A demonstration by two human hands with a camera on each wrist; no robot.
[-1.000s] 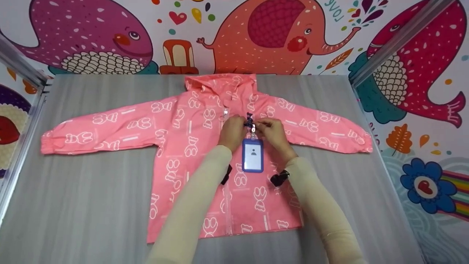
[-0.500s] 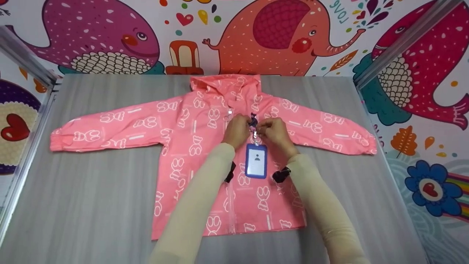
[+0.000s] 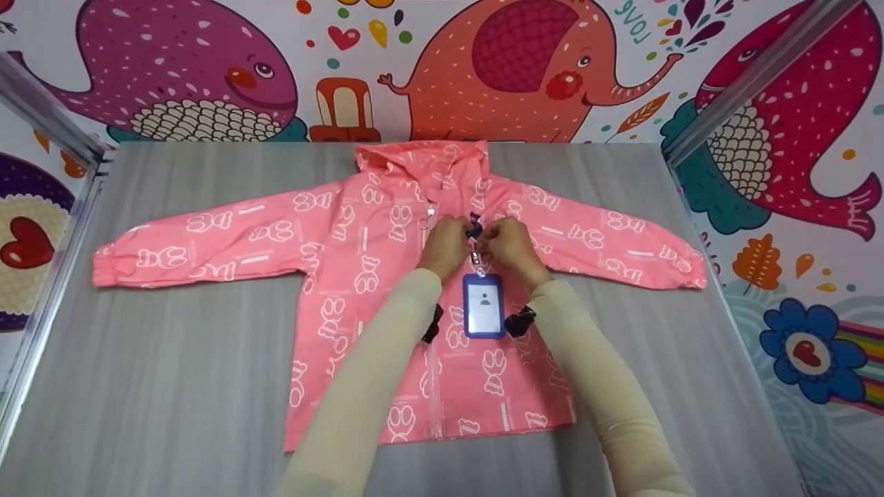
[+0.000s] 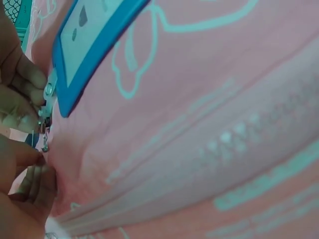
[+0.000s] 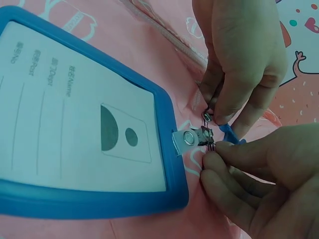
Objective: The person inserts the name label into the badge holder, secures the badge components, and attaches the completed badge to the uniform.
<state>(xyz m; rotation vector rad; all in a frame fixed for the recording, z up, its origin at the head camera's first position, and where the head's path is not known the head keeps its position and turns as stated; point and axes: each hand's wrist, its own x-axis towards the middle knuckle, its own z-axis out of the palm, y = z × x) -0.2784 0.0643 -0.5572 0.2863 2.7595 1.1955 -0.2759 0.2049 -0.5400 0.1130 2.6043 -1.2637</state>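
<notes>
**Two hands at the clip of a blue badge holder on a pink jacket**

A grey table [image 3: 173,359] carries a pink hooded jacket [image 3: 359,255], laid flat with its front up, both sleeves spread sideways and the hood toward the painted wall [image 3: 518,62]. A zip with a ring pull [image 3: 425,222] runs down the middle of the front.

The left hand [image 3: 444,243] rests on the chest of the jacket just right of the zip, its fingers curled and pinching at the small metal clip [image 5: 205,135]; in the right-wrist view its fingertips [image 5: 224,107] close on the top of the clip beside a bit of blue strap [image 5: 230,132].

Between the two hands, the blue badge holder [image 3: 483,305] lies on the jacket front just below them, its card face up and its upper tab joined to the clip.

The right hand [image 3: 506,243] meets the left from the other side, fingers curled, its fingertips [image 5: 219,152] pinching the clip from below. Both forearms wear cream sleeves [image 3: 608,386], each with a black wrist-mounted device
</notes>
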